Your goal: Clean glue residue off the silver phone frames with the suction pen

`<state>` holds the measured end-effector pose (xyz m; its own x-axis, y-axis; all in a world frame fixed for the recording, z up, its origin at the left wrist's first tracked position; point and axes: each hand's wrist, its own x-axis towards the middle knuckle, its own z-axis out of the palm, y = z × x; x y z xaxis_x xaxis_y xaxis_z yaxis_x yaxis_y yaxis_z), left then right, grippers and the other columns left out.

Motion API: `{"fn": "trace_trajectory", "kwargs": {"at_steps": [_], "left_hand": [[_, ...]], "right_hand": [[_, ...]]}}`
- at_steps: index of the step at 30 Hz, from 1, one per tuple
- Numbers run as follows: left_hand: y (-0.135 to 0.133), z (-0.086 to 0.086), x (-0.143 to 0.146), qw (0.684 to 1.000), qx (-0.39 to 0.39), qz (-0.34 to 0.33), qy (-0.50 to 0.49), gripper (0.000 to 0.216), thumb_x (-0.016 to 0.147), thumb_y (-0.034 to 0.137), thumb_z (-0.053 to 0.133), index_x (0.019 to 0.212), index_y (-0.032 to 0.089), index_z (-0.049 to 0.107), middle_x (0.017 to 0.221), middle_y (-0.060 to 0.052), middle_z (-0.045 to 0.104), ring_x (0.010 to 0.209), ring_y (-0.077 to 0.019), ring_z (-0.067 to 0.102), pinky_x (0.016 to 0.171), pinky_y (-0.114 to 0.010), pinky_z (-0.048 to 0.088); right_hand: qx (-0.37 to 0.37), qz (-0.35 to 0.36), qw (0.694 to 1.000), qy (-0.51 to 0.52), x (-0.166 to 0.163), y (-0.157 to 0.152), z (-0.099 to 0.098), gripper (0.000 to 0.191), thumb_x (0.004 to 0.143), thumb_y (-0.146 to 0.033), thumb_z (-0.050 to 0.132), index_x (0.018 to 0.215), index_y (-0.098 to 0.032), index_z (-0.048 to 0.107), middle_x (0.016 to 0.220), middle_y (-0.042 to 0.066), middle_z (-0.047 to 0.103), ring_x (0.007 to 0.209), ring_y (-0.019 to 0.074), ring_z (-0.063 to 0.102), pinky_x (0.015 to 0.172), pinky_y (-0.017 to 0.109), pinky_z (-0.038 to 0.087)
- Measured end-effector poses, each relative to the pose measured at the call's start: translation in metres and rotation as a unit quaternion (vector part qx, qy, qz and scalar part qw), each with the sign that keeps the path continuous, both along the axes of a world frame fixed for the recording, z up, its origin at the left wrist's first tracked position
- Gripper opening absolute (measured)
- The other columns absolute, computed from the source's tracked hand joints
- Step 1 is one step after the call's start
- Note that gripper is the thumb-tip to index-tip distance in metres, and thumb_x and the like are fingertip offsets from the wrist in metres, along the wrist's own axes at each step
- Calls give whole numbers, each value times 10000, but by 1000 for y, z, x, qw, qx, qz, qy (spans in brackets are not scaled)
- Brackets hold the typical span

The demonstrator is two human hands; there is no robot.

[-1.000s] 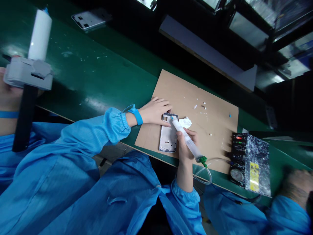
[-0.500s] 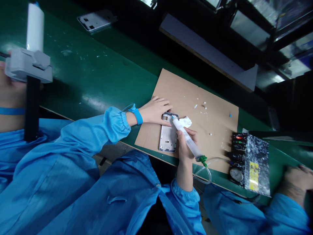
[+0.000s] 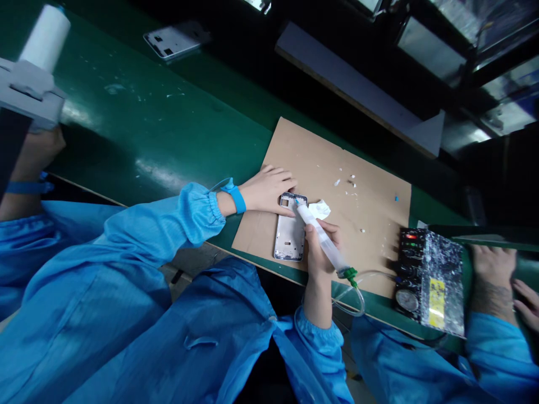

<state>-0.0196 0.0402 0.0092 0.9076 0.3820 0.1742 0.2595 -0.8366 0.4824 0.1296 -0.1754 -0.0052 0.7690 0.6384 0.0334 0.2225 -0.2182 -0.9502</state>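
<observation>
The person's left hand (image 3: pixel 269 189) lies flat on the top corner of a silver phone frame (image 3: pixel 289 229), fingers spread rather than curled, so that it pins the frame down without gripping it; the press looks meant to keep the frame from sliding while the tool works its edge. The right hand (image 3: pixel 316 247) is closed around the barrel of a dispensing syringe (image 3: pixel 322 240), held like a pen and tilted, its blue tip touching the frame's upper edge just beside the left fingers; that slant puts the nozzle where the eye can follow it. A green fitting (image 3: pixel 349 275) at the syringe's rear joins a clear tube (image 3: pixel 357 289) that loops off the bench edge and back toward a black control box (image 3: pixel 429 280), well clear of the working hand.

The frame rests on a cardboard sheet (image 3: pixel 370 241) laid over the green bench (image 3: pixel 160 129); the card seems there to catch stray glue, for white flecks dot it, and a crumpled white wipe (image 3: pixel 320 210) sits just beside the nozzle. Another frame (image 3: pixel 174 39) lies far off up the bench. A co-worker's hand (image 3: pixel 492 275) rests at the right, and another co-worker's arm (image 3: pixel 25 168) shows at the left beneath a white cartridge (image 3: pixel 44 36) in a grey holder.
</observation>
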Motion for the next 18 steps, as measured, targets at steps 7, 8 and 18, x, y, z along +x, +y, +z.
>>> {"fn": "trace_trajectory", "kwargs": {"at_steps": [7, 8, 18], "left_hand": [[0, 0, 0, 1000, 0, 0, 0, 574, 891, 737, 805, 1105, 219, 679, 1175, -97, 729, 1106, -313, 638, 958, -438, 386], [0, 0, 0, 1000, 0, 0, 0, 573, 892, 737, 804, 1104, 219, 678, 1175, -97, 729, 1106, -313, 638, 958, -437, 386], [0, -2, 0, 1000, 6, 4, -8, 572, 889, 743, 797, 1101, 223, 685, 1170, -98, 736, 1106, -314, 640, 952, -437, 382]], "right_hand": [[5, 1, 1000, -14, -2, 2, 4, 570, 787, -668, 906, 1028, -185, 723, 818, 56, 780, 652, 190, 697, 616, 322, 560], [6, 1, 1000, -18, -2, 2, 4, 564, 787, -670, 903, 1019, -188, 721, 815, 55, 777, 654, 191, 697, 612, 320, 560], [9, 7, 999, -47, -3, 4, 6, 546, 804, -688, 879, 992, -205, 706, 798, 50, 765, 617, 176, 665, 577, 309, 538]]}}
